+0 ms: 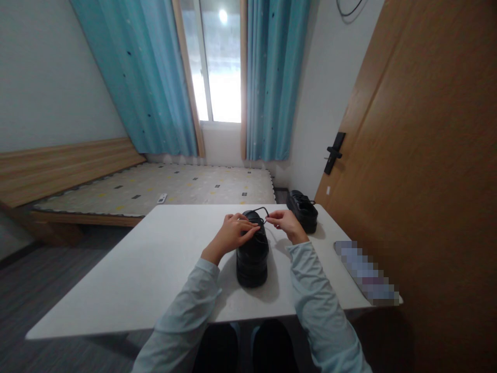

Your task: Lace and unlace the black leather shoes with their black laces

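Toward the middle of the white surface (163, 269), with 12 o'clock pointing away from the person, a black shoe (251, 259) stands upright on its sole, its long axis running nearly 12 to 6. It lies at about 8 o'clock from the right hand (287, 221), which is beside the shoe's far right part; the left hand (233, 232) is nearer, coming in from about 8 o'clock and resting over the lacing. The right grip pinches a thin black lace (263, 208) between thumb and fingertips; the lace bows up in a loose arc at the shoe's 12 o'clock end. The left grip has its fingers and thumb drawn close together on top of the lacing, but I cannot tell whether they have any cord between them.

The shoe looks like smooth, faintly shiny leather or something like it, rounded at the near end, over a thick dark sole. At 1 to 2 o'clock from it, apart, a second black shoe (305, 213) sits near the surface's far right corner. The surface itself is flat and pale with a soft sheen. Beyond its far edge, toward 11 o'clock, lies a patterned mattress (186, 181) with a scalloped border; the wooden door (419, 171) at 2 to 3 o'clock shows warm brown grain.
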Available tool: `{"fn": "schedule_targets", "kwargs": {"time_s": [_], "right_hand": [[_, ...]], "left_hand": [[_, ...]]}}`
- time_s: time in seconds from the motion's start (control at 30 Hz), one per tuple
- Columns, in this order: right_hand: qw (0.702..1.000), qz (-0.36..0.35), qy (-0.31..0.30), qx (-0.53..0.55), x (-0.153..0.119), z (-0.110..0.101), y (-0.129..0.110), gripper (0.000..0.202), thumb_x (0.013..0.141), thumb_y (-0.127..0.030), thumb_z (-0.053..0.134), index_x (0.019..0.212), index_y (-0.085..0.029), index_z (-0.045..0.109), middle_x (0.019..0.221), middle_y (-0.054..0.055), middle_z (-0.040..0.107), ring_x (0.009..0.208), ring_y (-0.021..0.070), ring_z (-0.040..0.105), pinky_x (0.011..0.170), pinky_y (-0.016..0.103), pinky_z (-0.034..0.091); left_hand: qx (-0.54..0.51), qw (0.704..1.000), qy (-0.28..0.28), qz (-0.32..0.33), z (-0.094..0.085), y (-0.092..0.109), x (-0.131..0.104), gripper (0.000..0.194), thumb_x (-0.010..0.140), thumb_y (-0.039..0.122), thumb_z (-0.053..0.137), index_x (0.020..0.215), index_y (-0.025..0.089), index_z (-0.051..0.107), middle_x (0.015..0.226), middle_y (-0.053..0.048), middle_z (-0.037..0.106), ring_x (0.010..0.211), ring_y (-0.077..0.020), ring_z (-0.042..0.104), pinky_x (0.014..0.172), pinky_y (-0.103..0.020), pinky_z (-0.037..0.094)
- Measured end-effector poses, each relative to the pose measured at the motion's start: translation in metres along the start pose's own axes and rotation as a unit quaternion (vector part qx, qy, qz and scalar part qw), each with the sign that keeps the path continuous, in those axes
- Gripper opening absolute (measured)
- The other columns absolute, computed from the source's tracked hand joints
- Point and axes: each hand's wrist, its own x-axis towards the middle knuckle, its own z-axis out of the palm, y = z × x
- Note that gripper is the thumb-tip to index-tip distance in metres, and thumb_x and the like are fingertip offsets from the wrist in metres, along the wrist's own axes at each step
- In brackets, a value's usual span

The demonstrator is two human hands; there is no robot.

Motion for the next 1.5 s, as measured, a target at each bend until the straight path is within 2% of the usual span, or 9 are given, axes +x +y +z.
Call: {"fn": "schedule_targets", "kwargs": {"time_s": [0.23,0.37,0.5,0.67,0.77,0.93,1.2,1.3,1.5], "right_hand": [[1.000,0.006,-0.013,-0.022,0.000,0.003,0.000,0.011,0.055,-0.018,0.073,0.063,-0.012,0.069,0.052,0.000,0.061,0.046,0.0078,0.046,0.048,0.021,0.035],[0.999,0.013,-0.031,-0.036,-0.001,0.004,-0.001,0.004,0.059,-0.015,0.068,0.061,-0.012,0.069,0.051,0.000,0.062,0.045,0.0073,0.046,0.046,0.020,0.033],[0.998,-0.001,-0.042,-0.044,-0.002,0.005,-0.001,0.006,0.061,-0.015,0.065,0.057,-0.011,0.068,0.053,0.002,0.064,0.044,0.0072,0.045,0.046,0.021,0.033],[0.997,-0.011,-0.041,-0.064,0.000,0.005,0.000,0.005,0.058,-0.015,0.068,0.060,-0.011,0.071,0.045,-0.001,0.058,0.043,0.0072,0.042,0.046,0.021,0.031],[0.991,-0.035,-0.044,-0.118,0.001,0.003,0.003,0.009,0.059,-0.020,0.070,0.062,-0.012,0.073,0.046,0.000,0.060,0.047,0.0097,0.047,0.049,0.022,0.033],[0.972,-0.105,-0.018,-0.210,0.004,0.001,0.006,0.009,0.061,-0.023,0.072,0.064,-0.014,0.074,0.061,0.005,0.070,0.062,0.0166,0.061,0.058,0.025,0.040],[0.969,-0.116,0.002,-0.218,0.005,0.002,0.006,0.008,0.057,-0.019,0.076,0.062,-0.014,0.071,0.062,0.004,0.069,0.061,0.0157,0.061,0.059,0.024,0.042],[0.966,-0.113,-0.008,-0.231,0.003,0.002,0.003,0.004,0.062,-0.018,0.072,0.063,-0.014,0.072,0.058,0.003,0.068,0.059,0.0154,0.060,0.059,0.024,0.041],[0.952,-0.130,-0.048,-0.273,-0.001,0.002,-0.004,0.011,0.070,-0.016,0.065,0.063,-0.014,0.073,0.056,0.004,0.068,0.059,0.0161,0.061,0.060,0.024,0.041]], "left_hand": [[0.001,1.000,0.001,-0.001,0.002,-0.002,-0.001,0.029,0.090,0.044,0.046,0.102,0.033,0.070,0.104,0.001,0.072,0.100,-0.0208,0.054,0.088,-0.041,0.030],[0.001,1.000,0.003,-0.001,0.002,-0.002,-0.001,0.029,0.090,0.043,0.047,0.102,0.032,0.070,0.103,0.001,0.072,0.100,-0.0210,0.054,0.088,-0.040,0.030],[0.003,1.000,0.005,0.001,0.001,-0.001,-0.001,0.028,0.090,0.043,0.047,0.102,0.033,0.070,0.103,0.002,0.072,0.100,-0.0204,0.054,0.088,-0.040,0.030],[0.007,1.000,0.001,-0.002,0.000,0.001,-0.001,0.028,0.090,0.042,0.047,0.102,0.033,0.070,0.104,0.001,0.072,0.100,-0.0208,0.055,0.088,-0.040,0.031],[0.007,1.000,0.001,-0.003,-0.001,0.002,-0.001,0.028,0.090,0.042,0.047,0.102,0.033,0.070,0.105,0.001,0.071,0.101,-0.0209,0.054,0.088,-0.040,0.031],[0.003,1.000,-0.001,0.002,-0.001,0.002,-0.002,0.027,0.089,0.035,0.048,0.107,0.032,0.068,0.110,0.001,0.070,0.104,-0.0210,0.053,0.092,-0.041,0.030],[0.018,1.000,0.021,0.013,-0.002,0.004,-0.002,0.027,0.088,0.033,0.049,0.106,0.031,0.069,0.110,-0.002,0.068,0.102,-0.0216,0.050,0.091,-0.041,0.030],[0.028,0.999,0.025,0.013,-0.002,0.004,-0.002,0.028,0.088,0.033,0.048,0.108,0.031,0.068,0.107,-0.003,0.068,0.099,-0.0213,0.050,0.090,-0.041,0.030],[0.022,1.000,0.014,0.012,0.000,0.003,-0.003,0.031,0.090,0.032,0.046,0.115,0.032,0.064,0.103,-0.002,0.070,0.101,-0.0218,0.050,0.092,-0.042,0.029]]}}
